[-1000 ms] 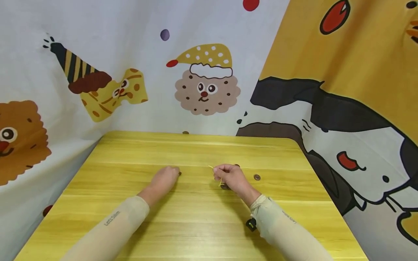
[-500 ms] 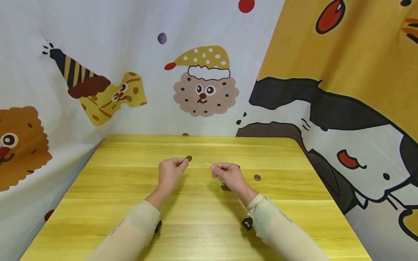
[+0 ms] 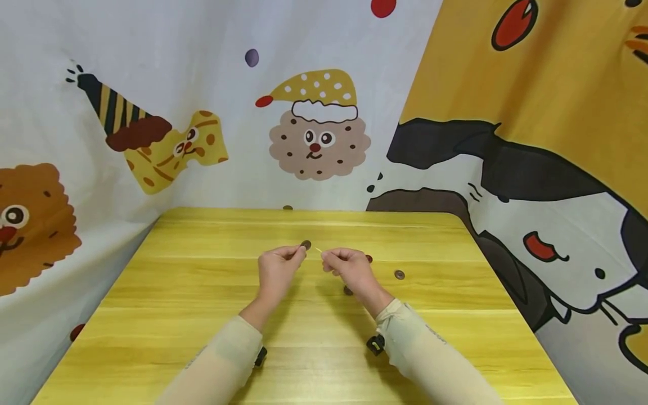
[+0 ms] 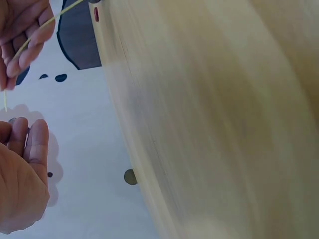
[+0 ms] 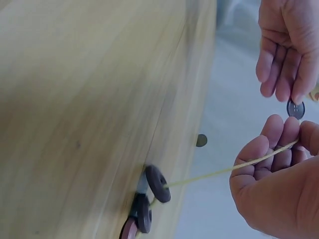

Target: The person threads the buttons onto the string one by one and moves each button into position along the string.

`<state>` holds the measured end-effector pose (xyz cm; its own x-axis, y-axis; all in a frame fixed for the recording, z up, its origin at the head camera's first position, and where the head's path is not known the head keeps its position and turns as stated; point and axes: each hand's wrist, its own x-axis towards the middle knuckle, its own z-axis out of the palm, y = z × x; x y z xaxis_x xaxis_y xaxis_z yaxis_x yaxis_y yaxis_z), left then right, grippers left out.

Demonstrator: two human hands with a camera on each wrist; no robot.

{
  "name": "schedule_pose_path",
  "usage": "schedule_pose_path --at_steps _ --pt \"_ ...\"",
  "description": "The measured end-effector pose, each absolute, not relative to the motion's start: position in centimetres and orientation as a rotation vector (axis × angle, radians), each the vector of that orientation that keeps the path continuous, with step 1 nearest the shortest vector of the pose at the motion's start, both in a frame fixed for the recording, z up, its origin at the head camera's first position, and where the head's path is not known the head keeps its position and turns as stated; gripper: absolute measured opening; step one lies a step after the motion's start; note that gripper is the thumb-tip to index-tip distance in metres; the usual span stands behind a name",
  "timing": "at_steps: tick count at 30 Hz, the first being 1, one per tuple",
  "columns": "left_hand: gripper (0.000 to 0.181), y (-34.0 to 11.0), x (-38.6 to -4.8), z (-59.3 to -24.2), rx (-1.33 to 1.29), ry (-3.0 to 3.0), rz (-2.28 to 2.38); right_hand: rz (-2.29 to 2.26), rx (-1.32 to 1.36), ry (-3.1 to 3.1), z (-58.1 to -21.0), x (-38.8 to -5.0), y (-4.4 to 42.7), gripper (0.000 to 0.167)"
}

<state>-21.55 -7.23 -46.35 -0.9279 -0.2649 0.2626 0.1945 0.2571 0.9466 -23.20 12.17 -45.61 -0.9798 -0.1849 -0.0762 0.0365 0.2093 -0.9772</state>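
My left hand pinches a dark round button by its edge, above the table. The button's holes show in the right wrist view, where it stands out beyond the left fingertips. Close by on the right, my right hand pinches a thin yellow string near its end; the short tip points toward the button, apart from it in the head view. From this hand the string runs down to a dark button that it passes through. Another dark button and a red one sit just behind that one.
On the wooden table, a loose brown button lies right of my right hand. A red button shows partly behind that hand. A printed cloth hangs behind the table's far edge.
My left hand has lifted the dark button off the table and carried it right, toward the string's tip. My right hand has shifted slightly left and up, still pinching the string.
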Motion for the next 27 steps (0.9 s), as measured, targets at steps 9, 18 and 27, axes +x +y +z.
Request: schedule_pose_path --at_steps 9,18,27 --pt "0.012 -6.4 -21.47 -46.61 0.066 -2.204 -1.687 -1.9 -0.127 2.299 -45.59 -23.23 11.46 0.025" --pt "0.011 -6.22 -21.5 -46.91 0.029 -2.177 -1.665 -1.907 -0.124 2.306 -45.53 -23.16 11.3 0.026" --pt "0.011 -6.13 -21.62 -47.07 0.04 -2.186 -1.633 -1.905 -0.122 2.304 -45.87 -23.39 11.45 0.027"
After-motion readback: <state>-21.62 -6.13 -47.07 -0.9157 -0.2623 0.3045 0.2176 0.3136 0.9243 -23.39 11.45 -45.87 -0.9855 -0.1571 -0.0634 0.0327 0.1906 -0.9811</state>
